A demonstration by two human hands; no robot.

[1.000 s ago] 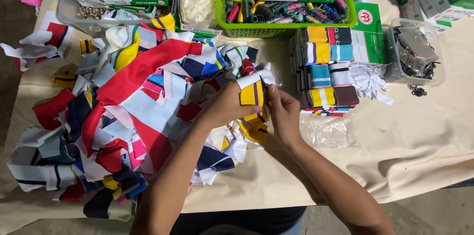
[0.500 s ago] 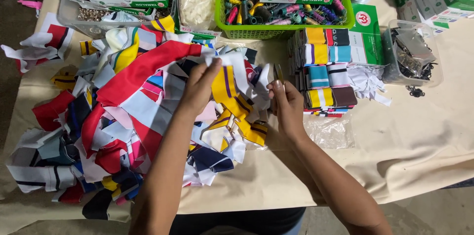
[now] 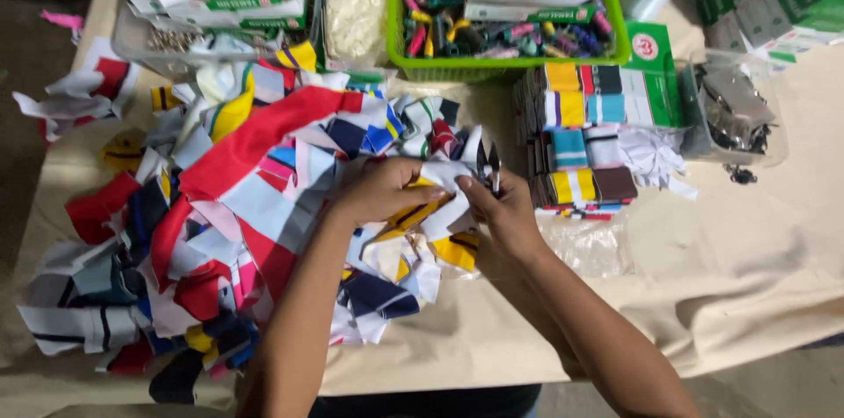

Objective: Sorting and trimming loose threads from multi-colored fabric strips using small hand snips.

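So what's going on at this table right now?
A person holds a white and yellow striped fabric piece between the left hand and right hand; the right hand also holds small thread snips. A heap of coloured fabric scraps lies to the left, a neat stack of striped pieces to the right, and a green basket of thread spools behind.

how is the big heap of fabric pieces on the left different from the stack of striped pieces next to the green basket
The heap of fabric pieces lies loose and jumbled, spreading across the left of the table; the stack of striped pieces is squared up in tidy rows beside the green basket. The heap's pieces vary in shape and overlap at all angles; the stack's pieces look alike in size. Both hands, left hand and right hand, work at the heap's edge, not the stack. Both show multicoloured stripes.
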